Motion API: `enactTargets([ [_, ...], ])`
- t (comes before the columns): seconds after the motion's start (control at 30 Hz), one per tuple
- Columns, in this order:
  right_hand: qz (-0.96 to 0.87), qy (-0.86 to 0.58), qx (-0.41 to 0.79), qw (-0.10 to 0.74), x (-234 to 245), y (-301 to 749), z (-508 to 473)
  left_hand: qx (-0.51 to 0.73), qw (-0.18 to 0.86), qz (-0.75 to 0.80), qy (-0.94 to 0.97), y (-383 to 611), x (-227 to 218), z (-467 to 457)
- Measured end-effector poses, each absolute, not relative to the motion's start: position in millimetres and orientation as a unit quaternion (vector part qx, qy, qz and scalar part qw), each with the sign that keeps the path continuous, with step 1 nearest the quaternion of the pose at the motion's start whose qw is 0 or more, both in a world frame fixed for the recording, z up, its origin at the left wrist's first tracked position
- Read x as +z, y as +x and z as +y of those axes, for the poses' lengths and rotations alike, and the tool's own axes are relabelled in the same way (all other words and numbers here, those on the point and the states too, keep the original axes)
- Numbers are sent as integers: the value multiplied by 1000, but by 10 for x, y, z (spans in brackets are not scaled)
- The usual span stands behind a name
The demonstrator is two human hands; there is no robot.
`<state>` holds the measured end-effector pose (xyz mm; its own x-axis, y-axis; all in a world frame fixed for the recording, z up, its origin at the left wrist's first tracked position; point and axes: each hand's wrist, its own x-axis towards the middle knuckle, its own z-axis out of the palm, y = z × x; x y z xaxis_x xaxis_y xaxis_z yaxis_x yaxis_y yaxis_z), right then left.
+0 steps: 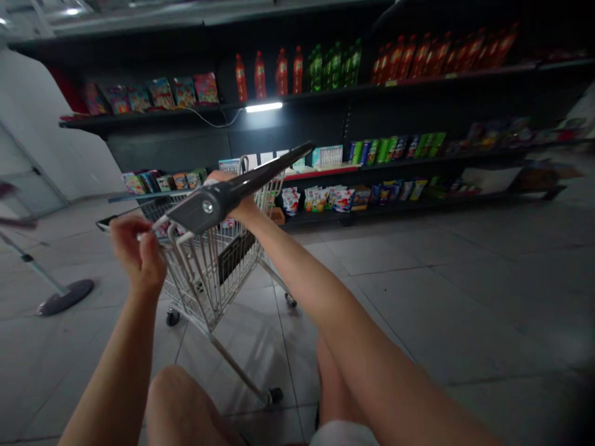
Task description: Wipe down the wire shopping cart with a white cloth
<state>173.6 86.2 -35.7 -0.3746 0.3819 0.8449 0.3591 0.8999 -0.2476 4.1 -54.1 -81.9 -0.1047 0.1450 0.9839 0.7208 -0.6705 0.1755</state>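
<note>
A small metal shopping cart (209, 272) stands on the tiled floor in front of me, its dark grey handle bar (242, 186) running across the top. My left hand (137, 248) is closed beside the bar's left end, fingers curled; whether it holds anything is unclear. Reaching over the handle into the basket, my right hand (222, 177) is mostly hidden behind the bar, so its fingers do not show. Colourful packets lie inside the basket. My bare knees show at the bottom edge.
Dark store shelves (372, 93) carry red and green bottles on top, boxes and snack packets lower down. A lit strip lamp (263, 107) hangs under the top shelf. A floor stand with a round base (65, 296) is at left. Grey tiled floor spreads to the right.
</note>
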Motion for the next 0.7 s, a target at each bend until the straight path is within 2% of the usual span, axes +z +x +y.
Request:
enactTargets([
  [0.07, -811, -244, -9, 532, -396, 1643, 776, -681, 347, -274, -584, 136, -957, -809],
  [0.13, -800, -252, -25, 544, -437, 1555, 714, -556, 475, -249, -636, 309, -1080, -1063],
  [0.17, -795, -252, -28, 550, -461, 1522, 684, -505, 482, -242, -673, 415, -1105, -1163],
  [0.27, -775, -257, -23, 578, -575, 1500, 558, -421, 363, -282, -782, 701, -971, -1283],
  [0.37, -714, -219, -21, 665, -794, 1558, 352, -377, 361, -277, -807, 779, -655, -1199],
  [0.47, -661, -160, -33, 732, -1172, 1520, 159, -360, 373, -343, -784, 674, -412, -1188],
  [0.6, -745, -141, -77, 648, -1778, 1192, 122, -288, 335, -463, -768, 474, -379, -1287],
  [0.7, -798, -105, -106, 584, -1997, 924, 185, -252, 323, -492, -768, 330, -393, -1133],
])
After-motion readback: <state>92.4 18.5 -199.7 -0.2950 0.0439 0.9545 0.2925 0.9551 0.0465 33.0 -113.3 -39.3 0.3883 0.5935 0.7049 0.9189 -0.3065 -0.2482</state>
